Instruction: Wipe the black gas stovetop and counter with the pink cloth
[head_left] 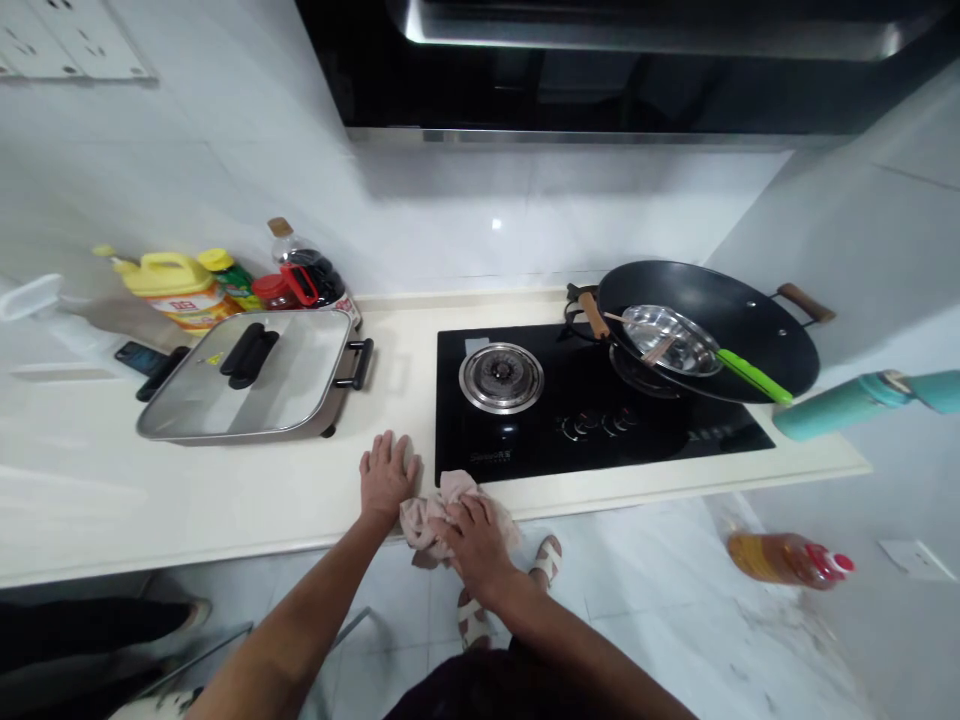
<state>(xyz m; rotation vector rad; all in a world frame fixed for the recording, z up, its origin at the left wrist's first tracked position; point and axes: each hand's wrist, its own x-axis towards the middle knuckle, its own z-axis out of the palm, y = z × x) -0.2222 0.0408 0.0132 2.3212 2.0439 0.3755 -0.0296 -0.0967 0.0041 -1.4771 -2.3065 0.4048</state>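
My left hand (388, 476) rests flat on the pale countertop (315, 500), fingers spread, just left of the black gas cooktop (405, 440). Beside it, my right hand (476, 540) presses on a crumpled pinkish cloth (454, 490) at the counter's front edge, fingers curled over it. The cloth touches the cooktop's front left corner, and part of it hangs past the edge. Nearest the hands on the cooktop is the left burner (501, 378).
An electric pan (300, 400) with a glass lid stands left, with bottles (180, 290) behind. A black wok (780, 350) holding a metal bowl (675, 340) sits right, near a teal bottle (832, 408). An oil bottle (772, 558) is lower right; the range hood (600, 90) overhangs.
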